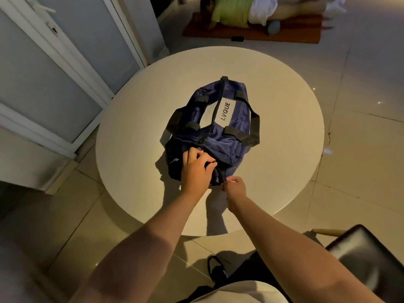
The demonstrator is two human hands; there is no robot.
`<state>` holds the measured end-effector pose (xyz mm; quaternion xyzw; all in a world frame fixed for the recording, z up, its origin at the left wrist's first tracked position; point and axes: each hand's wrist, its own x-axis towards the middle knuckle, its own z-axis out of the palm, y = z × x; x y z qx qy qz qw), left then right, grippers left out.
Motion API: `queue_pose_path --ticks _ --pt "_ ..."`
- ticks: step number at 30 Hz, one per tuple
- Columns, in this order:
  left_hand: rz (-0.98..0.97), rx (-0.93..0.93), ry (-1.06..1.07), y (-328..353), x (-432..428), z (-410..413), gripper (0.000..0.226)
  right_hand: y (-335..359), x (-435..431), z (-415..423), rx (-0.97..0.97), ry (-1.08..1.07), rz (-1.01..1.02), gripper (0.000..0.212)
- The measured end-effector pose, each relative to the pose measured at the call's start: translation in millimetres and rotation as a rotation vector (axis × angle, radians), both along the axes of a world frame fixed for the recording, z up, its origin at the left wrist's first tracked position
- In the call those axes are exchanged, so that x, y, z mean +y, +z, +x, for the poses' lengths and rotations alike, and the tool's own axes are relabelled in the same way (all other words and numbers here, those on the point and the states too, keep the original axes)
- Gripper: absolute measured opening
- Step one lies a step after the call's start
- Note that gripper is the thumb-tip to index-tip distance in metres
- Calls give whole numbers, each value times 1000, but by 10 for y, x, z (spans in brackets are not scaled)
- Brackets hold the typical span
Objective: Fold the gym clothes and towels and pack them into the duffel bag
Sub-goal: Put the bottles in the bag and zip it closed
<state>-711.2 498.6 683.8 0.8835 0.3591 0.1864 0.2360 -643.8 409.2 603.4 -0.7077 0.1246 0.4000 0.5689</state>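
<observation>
A navy duffel bag [220, 127] with black handles and a white label lies on the round white table [273, 88], its long axis pointing away from me. My left hand [196, 169] grips the dark fabric at the bag's near end. My right hand [235, 189] pinches something small and dark at that same end, just below the left hand; I cannot make out whether it is a zip pull or a strap. The bag's inside is hidden. No loose clothes or towels lie on the table.
A black chair [367, 259] stands at the lower right, close to the table. White cabinet doors [54, 68] run along the left. On the floor beyond the table a brown mat [306, 31] carries a pile of green and white fabric [240, 9].
</observation>
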Motion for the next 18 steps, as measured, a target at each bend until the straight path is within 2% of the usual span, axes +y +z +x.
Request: queue_pose_path --ticks 3,6,11,13,16,18 --pt "-71 -44 -10 -50 -71 -42 7 267 42 -59 -433 103 84 10" --pt "-155 -99 13 -28 -91 -72 4 400 50 -121 -633 158 71 14" --pt "-246 -88 19 40 -132 -77 5 417 86 -131 -527 133 -44 10" --pt "-169 -98 85 40 -136 -109 7 392 77 -98 -513 133 -81 10" --pt "-13 -136 305 31 -97 -210 9 327 -80 -28 -427 77 -132 20" --pt "-128 -186 297 -2 -86 -275 7 368 -203 -21 -475 108 -150 22"
